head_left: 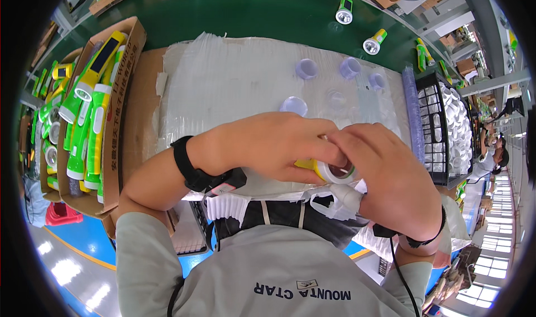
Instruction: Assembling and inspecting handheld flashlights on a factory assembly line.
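Close in front of my body, my left hand (287,144) is wrapped round a flashlight (325,173) with a yellow body and a white ring at its head. Its head end points to the right, and most of the body is hidden under my fingers. My right hand (385,163) closes over the head end, fingers bent at the rim; whether they pinch a small part there is hidden. Beyond my hands, several clear plastic cups, among them one near my left hand (293,106) and one farther off (306,68), sit on the plastic-covered work surface (223,88).
At left stands a cardboard box (131,54) of green and yellow flashlights. A black crate (441,177) full of white rings is at right, beside a bubble-wrap roll (412,107). Two flashlights, one upright-looking (344,13) and one tilted (375,42), lie on the green surface beyond.
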{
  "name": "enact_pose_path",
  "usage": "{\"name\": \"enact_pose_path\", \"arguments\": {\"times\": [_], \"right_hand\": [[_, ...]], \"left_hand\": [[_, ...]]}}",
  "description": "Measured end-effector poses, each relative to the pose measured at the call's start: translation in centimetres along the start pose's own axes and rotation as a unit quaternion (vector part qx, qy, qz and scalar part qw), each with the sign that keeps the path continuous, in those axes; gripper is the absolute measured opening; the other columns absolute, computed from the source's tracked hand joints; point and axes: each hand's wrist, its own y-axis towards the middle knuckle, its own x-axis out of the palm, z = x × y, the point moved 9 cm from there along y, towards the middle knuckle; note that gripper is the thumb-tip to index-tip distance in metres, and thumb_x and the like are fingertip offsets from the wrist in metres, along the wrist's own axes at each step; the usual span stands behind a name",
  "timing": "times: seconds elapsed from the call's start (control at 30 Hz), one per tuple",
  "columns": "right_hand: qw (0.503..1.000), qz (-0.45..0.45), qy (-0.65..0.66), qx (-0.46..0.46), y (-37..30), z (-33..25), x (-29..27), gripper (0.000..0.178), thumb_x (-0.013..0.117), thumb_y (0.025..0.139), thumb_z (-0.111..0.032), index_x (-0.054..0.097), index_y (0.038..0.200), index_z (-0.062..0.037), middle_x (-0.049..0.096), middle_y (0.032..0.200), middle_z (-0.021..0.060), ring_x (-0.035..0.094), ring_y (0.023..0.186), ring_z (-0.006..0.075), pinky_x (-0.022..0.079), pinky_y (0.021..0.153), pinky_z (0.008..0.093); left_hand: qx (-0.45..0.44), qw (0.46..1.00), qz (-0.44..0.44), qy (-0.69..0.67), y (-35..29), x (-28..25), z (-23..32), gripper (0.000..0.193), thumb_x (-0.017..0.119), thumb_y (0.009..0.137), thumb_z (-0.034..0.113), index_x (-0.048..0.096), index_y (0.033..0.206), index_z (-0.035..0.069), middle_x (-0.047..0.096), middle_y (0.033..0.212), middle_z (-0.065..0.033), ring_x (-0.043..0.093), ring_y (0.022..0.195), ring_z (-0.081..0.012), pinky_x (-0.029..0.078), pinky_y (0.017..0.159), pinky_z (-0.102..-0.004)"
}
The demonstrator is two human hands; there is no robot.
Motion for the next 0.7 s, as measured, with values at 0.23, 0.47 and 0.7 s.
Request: {"name": "enact_pose_path", "arguments": {"times": [0.23, 0.47, 0.7], "right_hand": [[0.997, 0.08, -0.014, -0.006, -0.1, -0.2, -0.3, 0.049, 0.064, 0.061, 0.004, 0.05, 0.108, -0.0012, 0.055, 0.095, 0.0127, 0.057, 0.081, 0.0305, 0.046, 0.065, 0.0384], [0.987, -0.042, -0.062, 0.143, -0.4, 2.1, 1.2, 0.058, 0.075, 0.068, -0.017, 0.05, 0.12, -0.0081, 0.058, 0.101, 0.0119, 0.059, 0.085, 0.0353, 0.048, 0.069, 0.0385], [0.997, -0.013, 0.02, 0.07, 0.3, 1.1, 0.3, 0.038, 0.065, 0.063, 0.004, 0.053, 0.099, 0.0005, 0.057, 0.097, 0.0147, 0.061, 0.085, 0.0311, 0.048, 0.062, 0.0377]], "left_hand": [[-0.04, 0.999, -0.006, 0.013, -0.3, 0.5, -1.1, 0.034, 0.069, 0.076, 0.02, 0.058, 0.109, 0.017, 0.053, 0.105, -0.0064, 0.059, 0.083, -0.029, 0.049, 0.066, -0.0385], [-0.071, 0.996, -0.056, -0.002, -0.3, 1.7, -0.9, 0.035, 0.07, 0.077, 0.019, 0.058, 0.11, 0.016, 0.052, 0.11, -0.0062, 0.059, 0.086, -0.0285, 0.05, 0.067, -0.038], [-0.027, 1.0, 0.008, -0.008, -0.3, 0.4, -0.7, 0.033, 0.069, 0.078, 0.017, 0.056, 0.108, 0.016, 0.051, 0.107, -0.0062, 0.059, 0.084, -0.029, 0.049, 0.066, -0.0384]]}}
